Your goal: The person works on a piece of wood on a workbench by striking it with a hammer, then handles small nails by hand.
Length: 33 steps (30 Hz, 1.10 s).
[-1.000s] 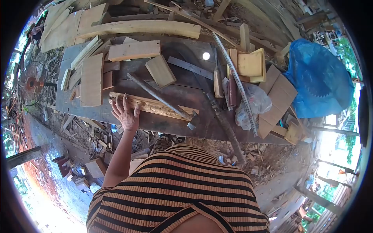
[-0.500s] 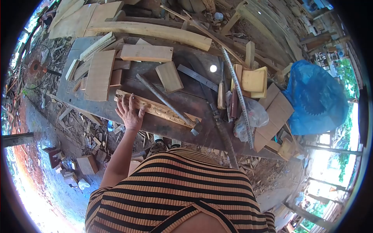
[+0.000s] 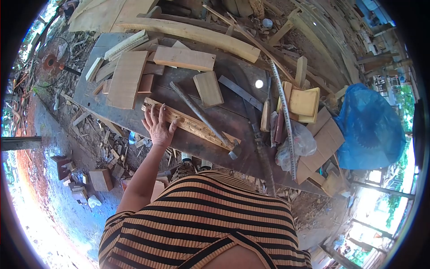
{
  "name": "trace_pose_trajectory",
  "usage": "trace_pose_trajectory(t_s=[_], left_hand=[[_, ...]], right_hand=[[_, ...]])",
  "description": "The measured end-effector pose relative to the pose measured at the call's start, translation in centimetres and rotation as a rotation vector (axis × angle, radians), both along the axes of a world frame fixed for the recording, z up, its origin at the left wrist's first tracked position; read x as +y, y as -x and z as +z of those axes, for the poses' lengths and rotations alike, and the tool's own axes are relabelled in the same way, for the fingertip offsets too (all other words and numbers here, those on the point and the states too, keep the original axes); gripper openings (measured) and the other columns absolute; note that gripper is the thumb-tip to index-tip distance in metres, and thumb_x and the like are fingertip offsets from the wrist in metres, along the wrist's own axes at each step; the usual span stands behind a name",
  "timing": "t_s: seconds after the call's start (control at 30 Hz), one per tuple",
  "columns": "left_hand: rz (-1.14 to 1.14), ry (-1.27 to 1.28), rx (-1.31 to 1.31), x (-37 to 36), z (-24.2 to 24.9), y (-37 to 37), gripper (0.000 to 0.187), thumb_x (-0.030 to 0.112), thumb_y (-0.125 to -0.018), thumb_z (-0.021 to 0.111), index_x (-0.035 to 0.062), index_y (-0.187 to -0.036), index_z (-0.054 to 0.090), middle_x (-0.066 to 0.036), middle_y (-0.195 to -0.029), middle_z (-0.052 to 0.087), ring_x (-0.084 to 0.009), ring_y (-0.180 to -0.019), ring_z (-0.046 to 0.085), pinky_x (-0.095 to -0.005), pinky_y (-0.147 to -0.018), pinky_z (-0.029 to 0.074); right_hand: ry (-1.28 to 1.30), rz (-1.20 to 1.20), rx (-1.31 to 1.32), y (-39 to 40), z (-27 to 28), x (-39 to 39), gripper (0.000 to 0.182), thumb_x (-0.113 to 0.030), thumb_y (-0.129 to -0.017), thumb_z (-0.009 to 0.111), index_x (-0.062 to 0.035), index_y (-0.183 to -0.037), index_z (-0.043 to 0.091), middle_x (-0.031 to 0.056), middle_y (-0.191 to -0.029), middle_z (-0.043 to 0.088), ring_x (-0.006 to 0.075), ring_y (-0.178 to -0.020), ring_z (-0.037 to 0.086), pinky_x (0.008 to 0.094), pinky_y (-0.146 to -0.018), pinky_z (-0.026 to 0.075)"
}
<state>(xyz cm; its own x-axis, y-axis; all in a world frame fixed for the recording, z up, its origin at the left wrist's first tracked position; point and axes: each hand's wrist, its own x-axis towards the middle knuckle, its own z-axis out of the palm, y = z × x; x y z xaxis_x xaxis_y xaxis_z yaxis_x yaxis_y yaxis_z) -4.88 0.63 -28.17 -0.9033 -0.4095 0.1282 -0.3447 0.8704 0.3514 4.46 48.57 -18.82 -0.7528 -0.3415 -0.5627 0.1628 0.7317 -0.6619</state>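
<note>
My left hand point(image 3: 158, 127) rests on the left end of a long, narrow wooden board point(image 3: 188, 124) with a rough, carved-looking face. Its fingers are spread over the wood and not wrapped round it. Across the board's right part lies a hammer point(image 3: 201, 114), its metal head at the near end and its wooden handle pointing away to the upper left. My right hand is out of sight.
The dark table point(image 3: 179, 145) carries a wooden block point(image 3: 184, 58), a smaller block point(image 3: 208, 88), a flat board point(image 3: 127, 80), a metal ruler point(image 3: 241, 93), a chisel point(image 3: 266, 114) and a measuring tape point(image 3: 287, 121). A blue plastic bag point(image 3: 371, 127) is at the right.
The whole view has shifted, so the table appears farther right. My left hand stays on the board with its fingers spread, and the hammer lies where it was.
</note>
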Motion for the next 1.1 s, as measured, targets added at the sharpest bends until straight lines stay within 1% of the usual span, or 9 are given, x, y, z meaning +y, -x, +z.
trace_pose_trajectory(t_s=[0.17, 0.7, 0.87, 1.1], left_hand=[[-0.006, 0.002, 0.021, 0.1, 0.1, 0.1, 0.082, 0.074, -0.084, 0.043, 0.0216, -0.147, 0.037, -0.015, -0.154, 0.024, -0.0414, -0.145, 0.008, -0.0612, -0.114, 0.002], [-0.004, 0.007, 0.067, 0.1, -0.2, 0.0, 0.080, 0.072, -0.083, 0.045, 0.0225, -0.146, 0.038, -0.016, -0.152, 0.027, -0.0410, -0.145, 0.008, -0.0606, -0.113, 0.002], [0.007, 0.005, 0.051, 0.2, 0.1, 0.0, 0.079, 0.070, -0.083, 0.047, 0.0220, -0.145, 0.039, -0.015, -0.152, 0.027, -0.0407, -0.145, 0.009, -0.0601, -0.114, 0.003], [-0.001, 0.031, 0.101, 0.1, -0.2, -0.1, 0.077, 0.068, -0.084, 0.049, 0.0231, -0.145, 0.039, -0.015, -0.151, 0.028, -0.0410, -0.144, 0.012, -0.0601, -0.113, 0.006]], right_hand=[[-0.047, 0.063, -0.028, 0.6, 0.2, -0.1, 0.047, -0.009, -0.081, 0.062, -0.0076, -0.127, 0.057, 0.0129, -0.112, 0.067, 0.0275, -0.101, 0.066, 0.0387, -0.092, 0.050], [-0.184, 0.249, -0.093, 2.3, 1.6, -1.5, 0.044, -0.009, -0.081, 0.062, -0.0080, -0.125, 0.060, 0.0133, -0.110, 0.067, 0.0279, -0.101, 0.066, 0.0386, -0.091, 0.050], [-0.225, 0.314, -0.117, 2.6, 2.2, -2.1, 0.043, -0.010, -0.081, 0.062, -0.0082, -0.124, 0.060, 0.0135, -0.110, 0.067, 0.0281, -0.101, 0.066, 0.0385, -0.091, 0.049], [-0.301, 0.397, -0.160, 2.4, 3.5, -2.4, 0.042, -0.010, -0.081, 0.062, -0.0084, -0.123, 0.061, 0.0137, -0.109, 0.068, 0.0283, -0.101, 0.066, 0.0385, -0.091, 0.049]])
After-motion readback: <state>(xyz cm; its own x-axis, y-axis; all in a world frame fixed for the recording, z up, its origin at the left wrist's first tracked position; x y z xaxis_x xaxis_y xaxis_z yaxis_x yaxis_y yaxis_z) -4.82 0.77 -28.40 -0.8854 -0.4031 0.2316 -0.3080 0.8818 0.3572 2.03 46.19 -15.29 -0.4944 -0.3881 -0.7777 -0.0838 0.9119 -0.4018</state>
